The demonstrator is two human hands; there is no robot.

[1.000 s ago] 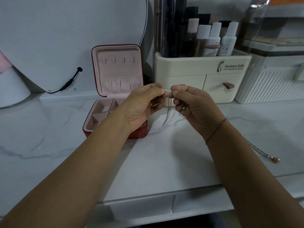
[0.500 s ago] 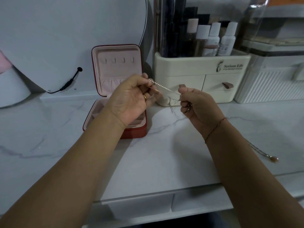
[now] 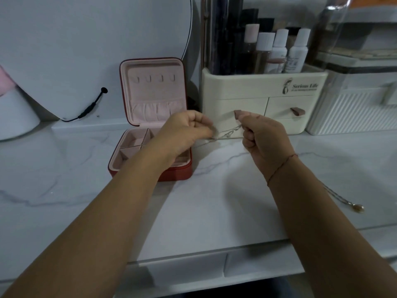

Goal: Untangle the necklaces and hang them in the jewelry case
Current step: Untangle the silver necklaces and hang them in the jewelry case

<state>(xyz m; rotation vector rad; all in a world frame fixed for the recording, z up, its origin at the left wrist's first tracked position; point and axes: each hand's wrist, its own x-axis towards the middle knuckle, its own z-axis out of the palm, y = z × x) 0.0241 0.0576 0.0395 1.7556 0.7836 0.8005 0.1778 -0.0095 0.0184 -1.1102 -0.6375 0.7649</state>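
Here the left hand [image 3: 184,131] and right hand [image 3: 263,138] pinched a thin silver chain [image 3: 228,133], seemingly taut, before the open jewelry case [image 3: 150,117].

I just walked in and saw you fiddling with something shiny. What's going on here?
A person is working on a thin silver chain, stretched between the left hand and right hand above a marble counter. An open red jewelry case sits beside the left hand, its lid hooks bare. Another necklace with a pendant lies by the right forearm.
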